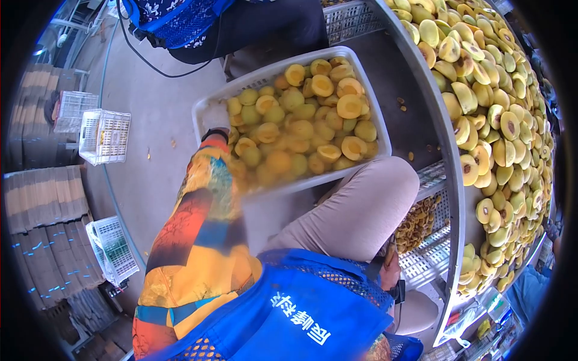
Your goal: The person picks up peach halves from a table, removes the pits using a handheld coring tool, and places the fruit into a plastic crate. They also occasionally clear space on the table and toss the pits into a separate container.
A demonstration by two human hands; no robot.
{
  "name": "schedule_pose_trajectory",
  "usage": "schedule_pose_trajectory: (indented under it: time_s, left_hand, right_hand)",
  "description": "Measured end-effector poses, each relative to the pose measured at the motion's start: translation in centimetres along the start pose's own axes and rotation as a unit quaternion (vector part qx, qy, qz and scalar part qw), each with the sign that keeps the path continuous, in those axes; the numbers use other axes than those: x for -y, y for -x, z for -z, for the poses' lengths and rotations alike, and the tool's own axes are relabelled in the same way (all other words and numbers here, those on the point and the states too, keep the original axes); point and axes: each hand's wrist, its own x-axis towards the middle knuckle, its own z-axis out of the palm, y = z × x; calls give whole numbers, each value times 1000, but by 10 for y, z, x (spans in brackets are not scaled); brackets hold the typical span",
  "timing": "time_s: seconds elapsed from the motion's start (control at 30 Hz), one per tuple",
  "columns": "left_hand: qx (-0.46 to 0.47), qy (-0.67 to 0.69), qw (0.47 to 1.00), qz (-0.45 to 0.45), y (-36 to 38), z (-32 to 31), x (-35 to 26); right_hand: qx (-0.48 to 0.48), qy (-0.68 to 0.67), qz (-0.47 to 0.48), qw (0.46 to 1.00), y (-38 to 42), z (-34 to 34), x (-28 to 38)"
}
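A white crate point(383, 129) of halved yellow-green fruit point(292, 99) lies in front of me, some of it blurred. My left hand point(215, 114), which looks pale and gloved, is at the crate's left end, beyond a dark cuff and multicoloured sleeve; its fingers are too blurred to make out. Down at the right, beside my knee, my right hand point(390, 272) is closed around a thin brownish object that I cannot identify. A dark watch point(398, 292) sits at that wrist.
A metal-rimmed table point(454, 180) heaped with cut fruit point(506, 138) curves along the right. Below its edge is a basket with small brown pieces point(417, 225). Another person's dark-clothed legs point(277, 30) are at the top. White crates point(105, 137) and stacked cardboard point(45, 198) stand left.
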Motion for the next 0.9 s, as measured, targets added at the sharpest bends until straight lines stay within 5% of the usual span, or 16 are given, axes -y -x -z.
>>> schedule_pose_trajectory:
  time_s: [0.03,0.13,0.23,0.33,0.37,0.47,0.57,0.67,0.73,0.8,0.87,0.9]
  left_hand:
    - [-62,-21,996,60,-12,-15,1]
    - [-69,-59,996,-27,-27,-23,5]
    - [-70,-123,981,-136,5,53,-65]
    - [-201,104,904,-362,17,49,-133]
    - [-116,98,901,-406,23,53,-158]
    - [-91,44,893,-438,28,22,-218]
    - [-86,20,924,-371,24,-8,-244]
    - [-40,25,928,-368,16,-4,-239]
    - [-77,229,936,-257,29,28,-225]
    - [-53,447,883,-129,25,44,-196]
    - [86,617,777,89,13,48,-164]
    - [138,605,776,113,14,57,-149]
  right_hand:
    - [-8,5,13,1000,0,-3,-6]
    - [-62,13,49,997,-4,-14,-27]
    - [-91,-32,-11,995,-1,-10,-15]
    - [-7,-11,-42,999,-6,-13,-26]
    - [-2,-4,-26,1000,-7,-12,-26]
    - [-1,3,0,1000,-13,-13,-21]
    - [4,9,-55,998,-10,-3,-3]
    - [-92,5,56,994,-9,-23,-35]
    - [-108,12,114,988,-11,-23,-39]
    - [-103,8,118,988,-11,-24,-35]
    - [-89,1,92,992,-13,-24,-31]
    - [-77,0,83,994,-13,-24,-30]
